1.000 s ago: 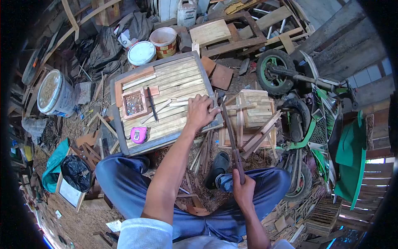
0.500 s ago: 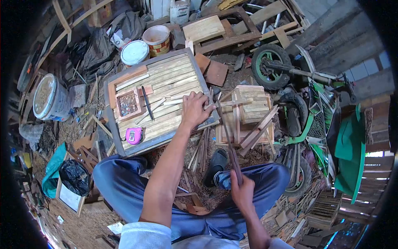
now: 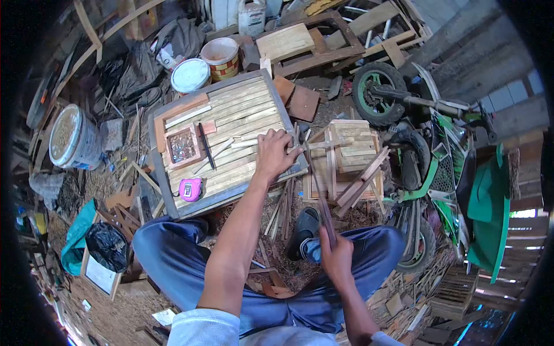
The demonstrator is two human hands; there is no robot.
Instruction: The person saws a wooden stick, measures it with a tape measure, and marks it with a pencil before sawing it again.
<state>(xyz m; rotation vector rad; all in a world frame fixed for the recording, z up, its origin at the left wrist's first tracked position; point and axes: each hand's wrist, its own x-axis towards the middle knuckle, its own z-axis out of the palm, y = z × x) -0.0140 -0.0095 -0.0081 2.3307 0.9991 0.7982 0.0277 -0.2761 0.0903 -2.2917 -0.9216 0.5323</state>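
Observation:
My left hand (image 3: pixel 273 154) rests at the right edge of the slatted wooden board (image 3: pixel 248 109), its fingers curled over a thin wooden strip (image 3: pixel 334 142) that sticks out past the dark frame. In my right hand (image 3: pixel 337 254), low over my lap, is a long dark saw (image 3: pixel 324 210). Its blade points up and away, its far end against the strip just right of my left hand; the grip is hidden by my fingers. On the board lie a pink tape measure (image 3: pixel 190 189), a dark pencil-like stick (image 3: pixel 206 146) and a small wooden box (image 3: pixel 184 146) of small metal pieces.
A wooden crate-like piece (image 3: pixel 353 151) with loose sticks stands right of the board. Beyond it is a green motorcycle (image 3: pixel 430 167). Buckets (image 3: pixel 220 57) stand behind the board, another bucket (image 3: pixel 75 136) at the left. My sandalled foot (image 3: pixel 303 230) is below the blade.
The view has shifted slightly. The saw has moved a little along its length, with my right hand slightly nearer the board. My left hand stays on the strip.

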